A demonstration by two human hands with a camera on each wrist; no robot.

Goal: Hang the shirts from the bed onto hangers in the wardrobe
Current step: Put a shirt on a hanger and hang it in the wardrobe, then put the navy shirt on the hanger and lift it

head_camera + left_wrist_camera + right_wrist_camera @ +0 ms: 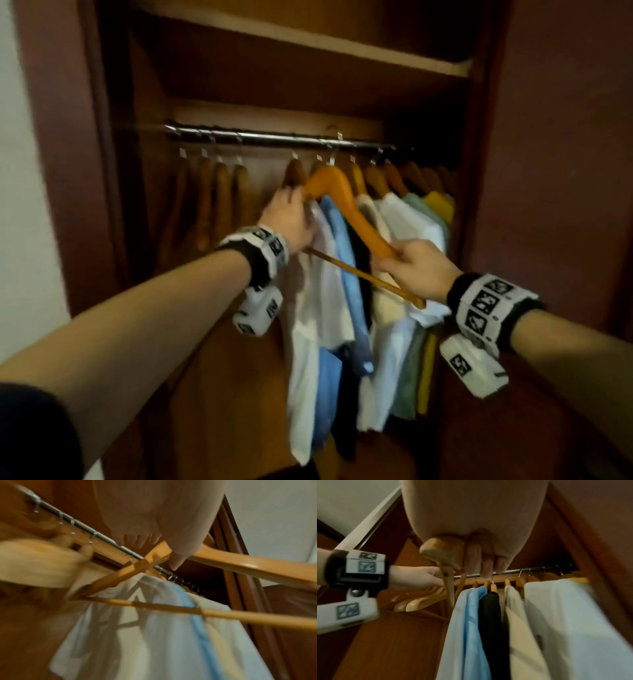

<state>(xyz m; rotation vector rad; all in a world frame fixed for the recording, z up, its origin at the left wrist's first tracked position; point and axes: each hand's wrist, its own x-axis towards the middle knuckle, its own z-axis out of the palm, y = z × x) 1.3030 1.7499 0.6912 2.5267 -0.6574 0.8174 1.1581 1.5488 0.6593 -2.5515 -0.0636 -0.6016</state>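
An empty orange wooden hanger (346,202) is tilted in front of the wardrobe rail (274,137); motion blur hides whether its hook is on the rail. My left hand (287,219) pinches its upper left end, thumb in front and fingers behind, as the left wrist view shows on the hanger (240,566). My right hand (411,267) grips its lower right end, with fingers (488,557) curled round the hanger's tip (443,551). Behind it hang several shirts: white (308,308), blue (349,274), black (493,615), cream (383,298), green and yellow (440,205).
Several bare wooden hangers (219,192) hang on the rail's left part, with a gap between them and the shirts. A shelf (308,44) runs above the rail. A dark wardrobe panel (565,171) stands at the right, a pale wall (20,171) at the left.
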